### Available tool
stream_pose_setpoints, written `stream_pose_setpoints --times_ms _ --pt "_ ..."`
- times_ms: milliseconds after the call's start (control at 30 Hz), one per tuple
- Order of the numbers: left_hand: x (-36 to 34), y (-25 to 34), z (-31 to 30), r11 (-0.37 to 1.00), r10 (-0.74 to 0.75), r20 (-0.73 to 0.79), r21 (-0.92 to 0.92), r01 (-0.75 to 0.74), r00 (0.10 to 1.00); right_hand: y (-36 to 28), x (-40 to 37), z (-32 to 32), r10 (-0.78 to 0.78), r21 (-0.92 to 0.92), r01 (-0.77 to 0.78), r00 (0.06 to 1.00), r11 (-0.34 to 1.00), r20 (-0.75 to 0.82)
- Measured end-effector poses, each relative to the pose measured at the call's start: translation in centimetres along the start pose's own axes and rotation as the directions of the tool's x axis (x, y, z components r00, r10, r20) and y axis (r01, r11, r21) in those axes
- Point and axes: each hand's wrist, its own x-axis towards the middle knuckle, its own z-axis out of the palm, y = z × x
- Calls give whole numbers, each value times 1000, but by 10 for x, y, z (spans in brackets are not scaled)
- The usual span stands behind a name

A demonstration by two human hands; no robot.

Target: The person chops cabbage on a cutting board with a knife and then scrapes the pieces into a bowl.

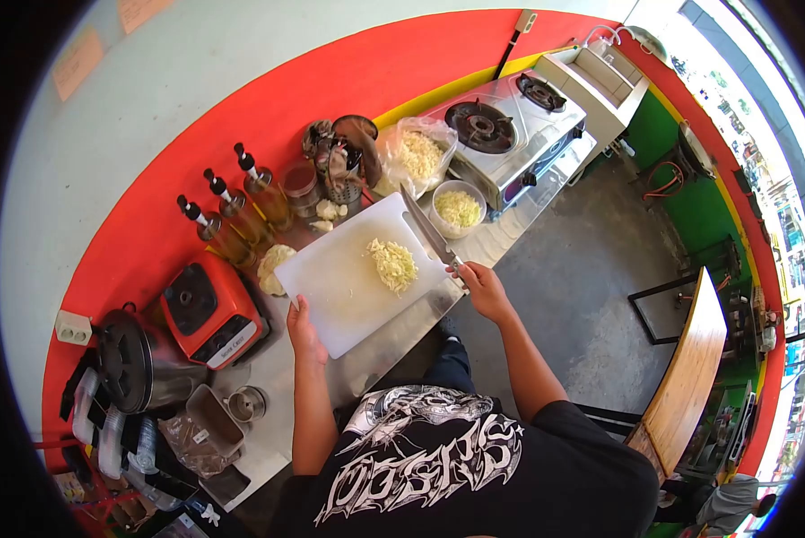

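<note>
My left hand [304, 335] grips the near left edge of a white cutting board [335, 282], thumb on top. A heap of chopped cabbage [391, 267] lies on the board's right half. In my right hand [484, 292] is a kitchen knife [431, 232], held by the handle beside the board's right end, its blade pointing away from me. Past the blade stands a round tub [482, 212] holding more chopped cabbage. Behind it sits a clear plastic bag [444, 134] of pale chopped pieces. Pale vegetable chunks [330, 211] lie beyond the board's far edge, and a larger pale piece [275, 269] lies at its left.
The steel counter [272, 386] carries a red blender base [212, 309], oil bottles [263, 190], a dark-lidded pot [126, 360] and a metal cup [246, 404]. A gas stove [532, 130] and a sink [600, 76] stand at the right. A wooden bench top [685, 377] is behind.
</note>
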Motion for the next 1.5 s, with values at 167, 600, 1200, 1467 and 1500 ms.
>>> stream_pose_setpoints --times_ms 167,600,1200,1467,1500 --pt "23 -12 51 999 42 -16 -20 -43 999 -17 22 -62 -30 108 39 996 993 -83" --pt "88 -55 167 990 143 -14 14 -143 990 -12 116 -162 20 -108 -18 1000 994 10" --pt "136 -99 183 900 427 -198 186 -394 882 -9 195 -255 -74 -266 135 971 954 228" --pt "134 -100 186 876 464 -229 262 -405 856 2 201 -254 -136 -248 201 957 948 257" --pt "135 -101 183 872 471 -211 257 -416 857 2 199 -253 -149 -271 219 955 938 255"
